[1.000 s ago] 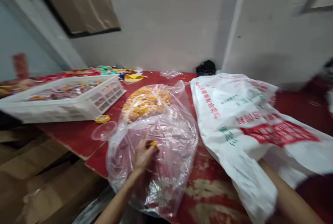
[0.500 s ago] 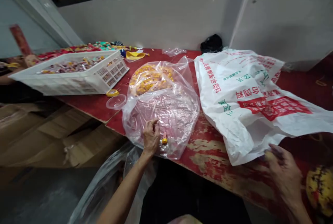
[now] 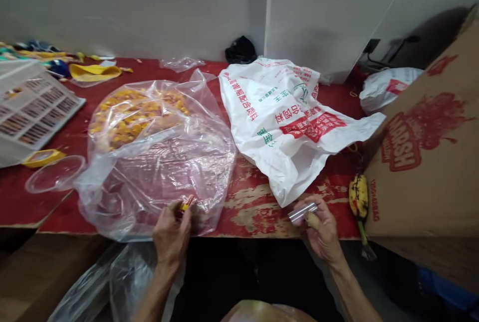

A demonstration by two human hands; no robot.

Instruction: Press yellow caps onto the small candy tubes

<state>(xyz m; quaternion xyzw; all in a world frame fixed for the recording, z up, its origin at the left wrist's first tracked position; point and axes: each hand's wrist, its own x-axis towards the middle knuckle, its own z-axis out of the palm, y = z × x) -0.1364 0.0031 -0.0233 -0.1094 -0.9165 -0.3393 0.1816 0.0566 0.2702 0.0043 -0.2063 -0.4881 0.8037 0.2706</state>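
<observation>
Pinched in the fingers of my left hand (image 3: 171,235) is a small capped tube (image 3: 187,203), yellow and reddish, just above a clear plastic bag (image 3: 168,162). Through the far part of that bag show many small yellow-capped pieces (image 3: 127,117). My right hand (image 3: 325,230) grips a short, shiny, clear-looking tube (image 3: 302,212) at the table's front edge. Just beyond it lies a crumpled white woven sack (image 3: 277,107) with red and green print. The palm sides of both hands are partly hidden.
A white plastic crate (image 3: 45,107) stands at left, near a yellow ring-like piece (image 3: 43,157) and a clear round lid (image 3: 56,175). A large cardboard box (image 3: 430,172) rises at right, with a spotted banana (image 3: 358,197) beside it. A black bag (image 3: 240,50) lies by the wall.
The view has swung right. My left hand has picked up the small capped tube from the clear bag. My right hand has left the sack's edge and now shows a shiny tube in it.
</observation>
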